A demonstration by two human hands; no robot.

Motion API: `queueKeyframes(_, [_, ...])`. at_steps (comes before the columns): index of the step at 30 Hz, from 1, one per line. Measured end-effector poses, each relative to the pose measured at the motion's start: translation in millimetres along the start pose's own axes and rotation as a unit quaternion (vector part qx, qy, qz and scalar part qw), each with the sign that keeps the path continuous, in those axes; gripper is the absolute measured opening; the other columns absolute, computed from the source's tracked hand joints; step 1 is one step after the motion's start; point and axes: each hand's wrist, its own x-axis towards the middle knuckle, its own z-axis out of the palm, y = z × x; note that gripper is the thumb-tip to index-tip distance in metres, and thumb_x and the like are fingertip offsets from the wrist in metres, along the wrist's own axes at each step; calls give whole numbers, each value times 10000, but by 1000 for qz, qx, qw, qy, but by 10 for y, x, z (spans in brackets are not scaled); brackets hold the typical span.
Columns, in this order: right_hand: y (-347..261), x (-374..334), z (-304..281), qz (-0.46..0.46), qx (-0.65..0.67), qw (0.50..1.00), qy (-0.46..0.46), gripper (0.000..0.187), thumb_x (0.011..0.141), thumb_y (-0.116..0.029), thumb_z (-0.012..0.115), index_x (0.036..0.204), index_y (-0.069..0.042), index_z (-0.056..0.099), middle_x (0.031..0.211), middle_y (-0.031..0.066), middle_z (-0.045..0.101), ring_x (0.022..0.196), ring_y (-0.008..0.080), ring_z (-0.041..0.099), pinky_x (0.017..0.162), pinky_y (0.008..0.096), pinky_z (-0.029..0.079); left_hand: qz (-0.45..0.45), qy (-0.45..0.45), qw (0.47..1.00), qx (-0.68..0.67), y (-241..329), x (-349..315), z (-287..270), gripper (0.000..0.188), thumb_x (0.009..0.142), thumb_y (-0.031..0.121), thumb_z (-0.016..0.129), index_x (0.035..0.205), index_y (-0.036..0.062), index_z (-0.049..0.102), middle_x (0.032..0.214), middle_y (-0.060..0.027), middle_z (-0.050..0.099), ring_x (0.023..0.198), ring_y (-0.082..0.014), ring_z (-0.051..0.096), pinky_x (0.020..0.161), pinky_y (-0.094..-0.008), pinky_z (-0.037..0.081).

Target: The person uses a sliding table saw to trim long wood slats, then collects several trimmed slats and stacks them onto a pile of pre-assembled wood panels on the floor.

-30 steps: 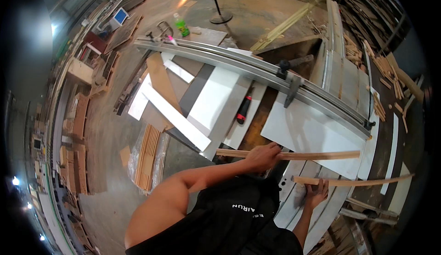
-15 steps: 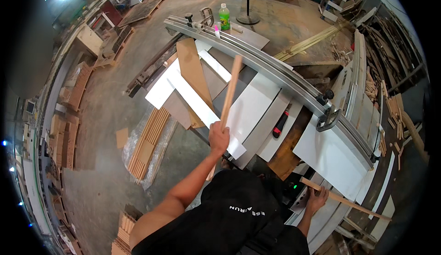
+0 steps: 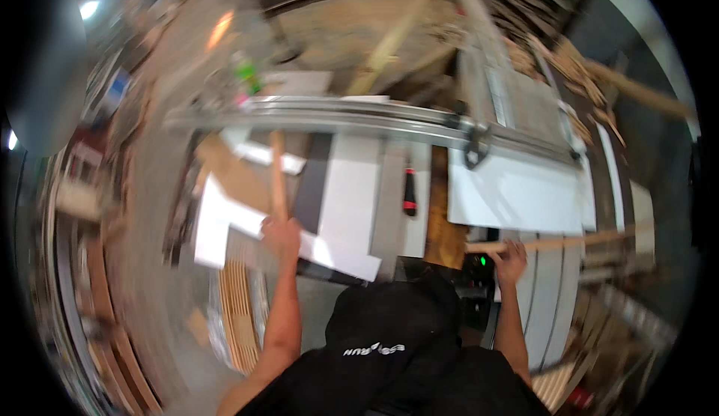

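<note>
My left hand (image 3: pixel 281 239) is closed around the near end of a narrow wooden strip (image 3: pixel 278 176), which points away from me over the white and brown boards. On the right, my right hand (image 3: pixel 511 262) grips another long wooden strip (image 3: pixel 577 242) close to its left end. That strip reaches out rightward across a slatted metal table (image 3: pixel 550 296). A green light glows on a dark machine part just left of my right hand. Between the two strips, a black and red cutter-like hand tool (image 3: pixel 410 191) lies on a pale panel. Motion blurs much of the view.
A metal rail (image 3: pixel 359 115) with clamps crosses the far side of the worktable. A white panel (image 3: pixel 517 195) lies at right. Bundled wooden strips (image 3: pixel 238 311) rest on the floor at left. Behind the rail stands a green bottle (image 3: pixel 246 73). Scrap wood is piled far right.
My view has swung to the right, so the worktable and rail now lie nearly level across it. Both hands keep hold of their wooden strips.
</note>
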Motion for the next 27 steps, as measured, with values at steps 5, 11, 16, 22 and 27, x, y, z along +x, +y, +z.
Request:
queueKeyframes(5, [-340, 112, 93, 7, -2, 1000, -28, 593, 568, -332, 873, 1055, -52, 682, 1158, 158, 588, 1060, 360, 556, 902, 458, 466, 201, 45, 968, -143, 405, -329, 124, 510, 782, 187, 710, 1214, -11, 526, 1243, -217, 512, 1200, -388, 444, 1035, -487, 335])
queueKeyframes(11, [-367, 22, -39, 36, -14, 998, -53, 573, 635, -349, 831, 1108, -74, 661, 1182, 120, 530, 1060, 327, 540, 986, 456, 403, 479, -236, 794, -289, 1838, -1569, 603, 483, 766, 253, 731, 1164, 27, 578, 1165, -208, 583, 1099, -392, 528, 953, -472, 412])
queueKeyframes(16, [-414, 11, -96, 48, 36, 995, -76, 532, 709, -291, 792, 1159, -63, 625, 1220, 131, 511, 1097, 321, 536, 989, 422, 426, 602, -328, 723, -89, 2458, -2139, 832, 470, 770, 273, 694, 1151, 56, 526, 1127, -196, 572, 1040, -398, 560, 875, -501, 450])
queueKeyframes(22, [-44, 79, -287, 291, 219, 927, 84, 587, 786, -217, 746, 1282, -9, 512, 1081, 146, 554, 806, 242, 622, 701, 347, 528, 563, -346, 748, -67, 2668, -2231, 786, 326, 869, 347, 629, 1020, 70, 545, 903, -171, 650, 795, -398, 641, 690, -504, 504])
queueKeyframes(27, [888, 554, -303, 398, 287, 859, 149, 796, 858, -301, 685, 1416, 94, 278, 700, 105, 587, 508, 192, 567, 461, 313, 469, 579, -276, 760, -104, 3122, -2061, 675, 284, 828, 301, 675, 964, 55, 637, 891, -166, 655, 819, -381, 610, 712, -487, 477])
